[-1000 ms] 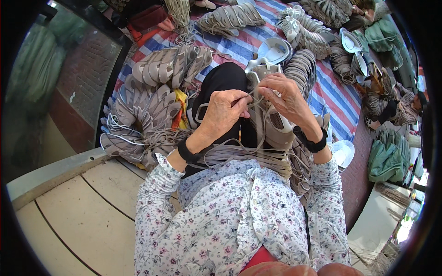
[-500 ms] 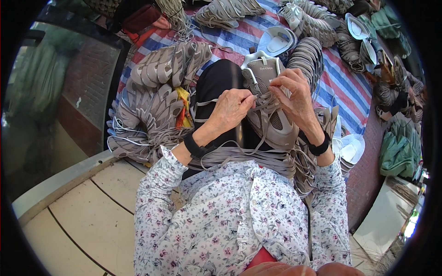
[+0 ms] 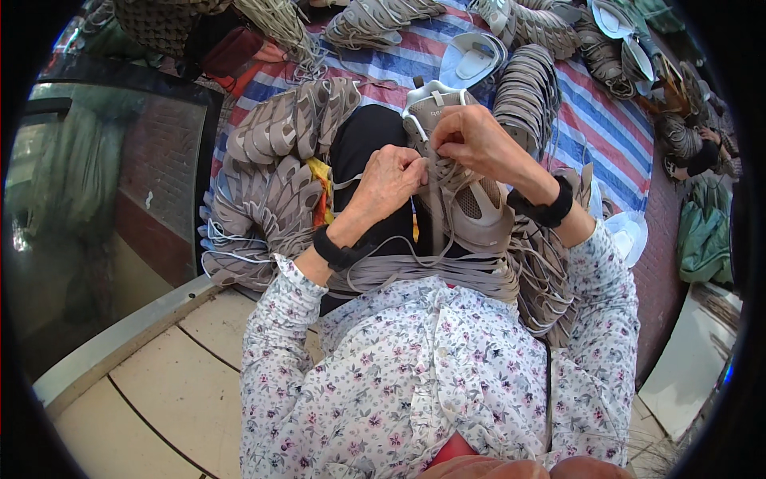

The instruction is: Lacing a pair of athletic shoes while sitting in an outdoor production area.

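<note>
A grey-beige sneaker upper [image 3: 481, 217] with mesh panels lies over my lap, its collar pointing away from me. My left hand [image 3: 389, 182] is at its left edge, thumb and forefinger pinched on a flat grey shoelace [image 3: 435, 209] that hangs down beside the upper. Above the lacing rows my right hand [image 3: 479, 142] is closed in a pinch; its fingertips hide what they hold, if anything. A thick bundle of grey shoelaces [image 3: 431, 276] stretches across my lap below the upper.
Stacked shoe uppers [image 3: 267, 180] curve round my left side, and another stack [image 3: 527, 96] stands beyond my right hand. Pale blue shoe-shaped pieces [image 3: 472, 61] lie on a striped sheet [image 3: 590, 120]. A dark-framed glass panel [image 3: 120, 184] borders the left.
My right hand has shifted left and slightly up across the upper, now covering more of its tongue. My left hand has moved a little left. The upper looks tilted slightly more to the left.
</note>
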Motion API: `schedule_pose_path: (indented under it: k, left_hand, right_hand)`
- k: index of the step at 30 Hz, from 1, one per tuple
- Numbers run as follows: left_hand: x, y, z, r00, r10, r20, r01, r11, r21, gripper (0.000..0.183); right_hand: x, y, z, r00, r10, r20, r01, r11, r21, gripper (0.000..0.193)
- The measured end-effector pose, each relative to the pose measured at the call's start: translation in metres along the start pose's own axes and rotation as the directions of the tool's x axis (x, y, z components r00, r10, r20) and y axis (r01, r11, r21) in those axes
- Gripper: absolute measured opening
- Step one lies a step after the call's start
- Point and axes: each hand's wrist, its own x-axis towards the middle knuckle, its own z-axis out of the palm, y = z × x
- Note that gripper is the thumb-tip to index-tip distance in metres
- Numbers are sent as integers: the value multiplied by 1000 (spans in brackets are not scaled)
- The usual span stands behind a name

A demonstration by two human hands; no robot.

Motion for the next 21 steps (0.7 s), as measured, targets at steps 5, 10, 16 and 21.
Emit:
schedule_pose_path:
  k: [5,10,16,21]
  left_hand:
    - [4,8,4,995,77,-57,-65,980,187,29]
    - [-1,-3,4,970,221,-100,-180,932,315,32]
    - [-4,1,0,998,38,-46,-35,997,70,34]
    - [-1,5,3,997,52,-64,-43,991,130,33]
  right_hand:
    - [15,6,-6,984,117,134,-128,989,77,20]
    - [21,2,-5,954,158,255,-166,986,9,21]
    - [22,2,-4,933,192,305,-199,980,-9,18]
    - [19,2,4,955,56,292,-9,987,-159,9]
